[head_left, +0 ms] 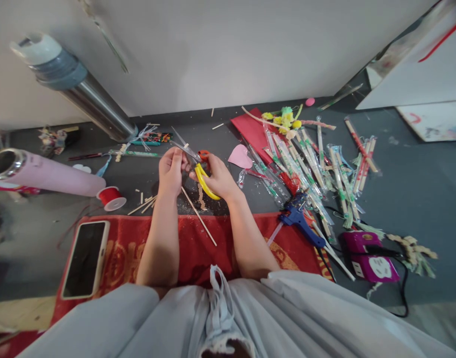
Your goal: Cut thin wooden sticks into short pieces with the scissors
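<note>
My right hand (217,178) grips scissors (198,166) with yellow and orange handles, blades open and pointing up-left. My left hand (171,171) is closed on the top of a thin wooden stick (200,218) that slants down to the right over the red mat (198,248). The blades sit right beside my left fingertips. Wood crumbs (201,196) lie on the dark floor beneath the hands.
A phone (85,258) lies on the mat's left end, a red thread spool (112,197) and pink tube (52,178) beyond it. A blue glue gun (300,223), several wrapped chopsticks (310,169), a pink heart (240,156) and a purple device (369,256) lie right. A metal pipe (86,102) runs along the wall.
</note>
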Available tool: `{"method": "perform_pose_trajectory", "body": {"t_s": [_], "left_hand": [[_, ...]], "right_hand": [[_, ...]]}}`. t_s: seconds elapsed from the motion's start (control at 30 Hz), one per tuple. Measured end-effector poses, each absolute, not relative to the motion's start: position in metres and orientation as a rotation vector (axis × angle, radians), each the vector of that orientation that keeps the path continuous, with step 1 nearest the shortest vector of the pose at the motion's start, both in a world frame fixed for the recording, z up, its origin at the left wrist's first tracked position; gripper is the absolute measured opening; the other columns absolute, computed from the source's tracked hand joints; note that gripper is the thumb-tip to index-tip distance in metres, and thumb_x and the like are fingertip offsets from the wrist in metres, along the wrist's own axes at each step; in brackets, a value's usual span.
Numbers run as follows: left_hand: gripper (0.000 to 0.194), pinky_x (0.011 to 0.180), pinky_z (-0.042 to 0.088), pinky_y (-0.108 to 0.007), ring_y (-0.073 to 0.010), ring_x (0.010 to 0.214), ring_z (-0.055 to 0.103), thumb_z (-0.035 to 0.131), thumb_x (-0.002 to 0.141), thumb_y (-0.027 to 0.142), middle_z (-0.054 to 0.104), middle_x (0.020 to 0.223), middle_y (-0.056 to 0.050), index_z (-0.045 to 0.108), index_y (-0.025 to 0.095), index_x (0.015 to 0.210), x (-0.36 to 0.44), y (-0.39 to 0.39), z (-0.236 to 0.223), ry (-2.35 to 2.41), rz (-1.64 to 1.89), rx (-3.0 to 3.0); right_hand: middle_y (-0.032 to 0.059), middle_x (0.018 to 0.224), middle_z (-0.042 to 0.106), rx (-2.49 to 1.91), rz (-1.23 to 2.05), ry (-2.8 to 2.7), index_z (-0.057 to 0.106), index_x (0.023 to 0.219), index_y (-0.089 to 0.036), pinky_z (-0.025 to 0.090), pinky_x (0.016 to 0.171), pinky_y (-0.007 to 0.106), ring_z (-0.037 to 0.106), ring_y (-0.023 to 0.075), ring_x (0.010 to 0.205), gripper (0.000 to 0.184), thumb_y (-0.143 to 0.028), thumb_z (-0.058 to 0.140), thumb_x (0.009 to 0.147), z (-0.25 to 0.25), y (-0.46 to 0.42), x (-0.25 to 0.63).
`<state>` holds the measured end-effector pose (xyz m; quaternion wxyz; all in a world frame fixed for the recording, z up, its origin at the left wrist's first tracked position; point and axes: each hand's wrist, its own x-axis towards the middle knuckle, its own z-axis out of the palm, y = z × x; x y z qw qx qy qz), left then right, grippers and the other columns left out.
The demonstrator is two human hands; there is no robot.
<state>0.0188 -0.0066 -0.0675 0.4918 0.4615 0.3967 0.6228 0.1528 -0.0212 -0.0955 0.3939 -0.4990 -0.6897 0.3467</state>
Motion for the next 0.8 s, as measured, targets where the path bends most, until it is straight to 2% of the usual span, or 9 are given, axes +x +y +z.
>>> {"method": "perform_pose_trajectory", "body": {"t_s": [0.2, 0.57, 0.8], "left_hand": [[0.053, 0.045, 0.032, -0.019, -0.0038, 0.044, 0.036, 0.07, 0.073, 0.063, 0.035, 0.051, 0.007, 0.045, 0.018, 0.058, 0.018, -0.006, -0.069, 0.959, 1.501, 1.173], [0.052, 0.046, 0.031, -0.021, -0.0052, 0.046, 0.042, 0.058, 0.084, 0.063, 0.037, 0.055, 0.006, 0.045, 0.018, 0.062, 0.001, 0.0, -0.083, 1.048, 1.473, 1.45], [0.053, 0.045, 0.03, -0.022, -0.0048, 0.045, 0.041, 0.063, 0.08, 0.063, 0.038, 0.057, 0.006, 0.042, 0.018, 0.06, -0.003, -0.002, -0.082, 1.053, 1.46, 1.396]], "right_hand": [[0.0122, 0.113, 0.063, -1.267, 0.873, -1.772, 0.054, 0.116, -0.017, 0.046, 0.096, 0.041, 0.059, 0.024, 0.105, 0.055, -0.058, 0.061, 0.081, -0.096, -0.022, 0.153], [0.0109, 0.107, 0.065, -1.258, 0.902, -1.781, 0.056, 0.113, -0.017, 0.047, 0.094, 0.041, 0.06, 0.0236, 0.102, 0.056, -0.061, 0.061, 0.079, -0.094, -0.021, 0.155], [0.0076, 0.098, 0.066, -1.249, 0.962, -1.775, 0.059, 0.111, -0.017, 0.047, 0.088, 0.034, 0.061, 0.021, 0.096, 0.058, -0.062, 0.063, 0.076, -0.086, -0.021, 0.158]]}}
